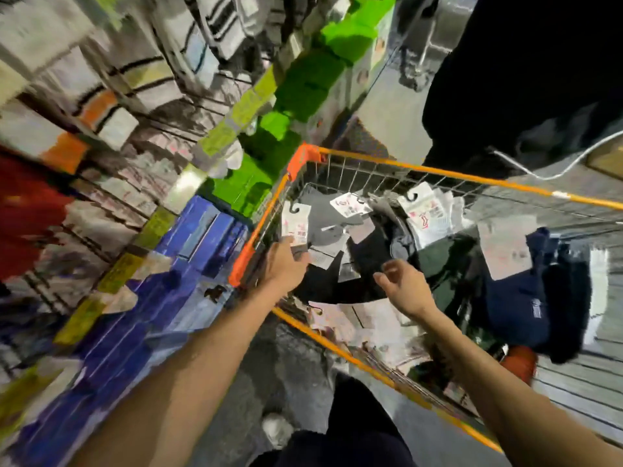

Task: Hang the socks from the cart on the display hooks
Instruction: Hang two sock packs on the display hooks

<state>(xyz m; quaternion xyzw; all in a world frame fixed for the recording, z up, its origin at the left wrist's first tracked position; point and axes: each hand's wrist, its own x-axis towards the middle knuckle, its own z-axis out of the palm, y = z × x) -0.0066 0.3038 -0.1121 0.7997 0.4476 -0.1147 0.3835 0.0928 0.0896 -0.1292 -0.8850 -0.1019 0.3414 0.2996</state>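
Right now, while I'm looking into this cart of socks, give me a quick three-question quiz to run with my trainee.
1. True or false: the right hand holds something.
2. The rim of the cart is: A green, B orange, C blue.
3. Which hand pinches the hook-tagged sock pack?

Key: 1 false, it hovers with loosely curled fingers and holds nothing; 2 B; 3 the left hand.
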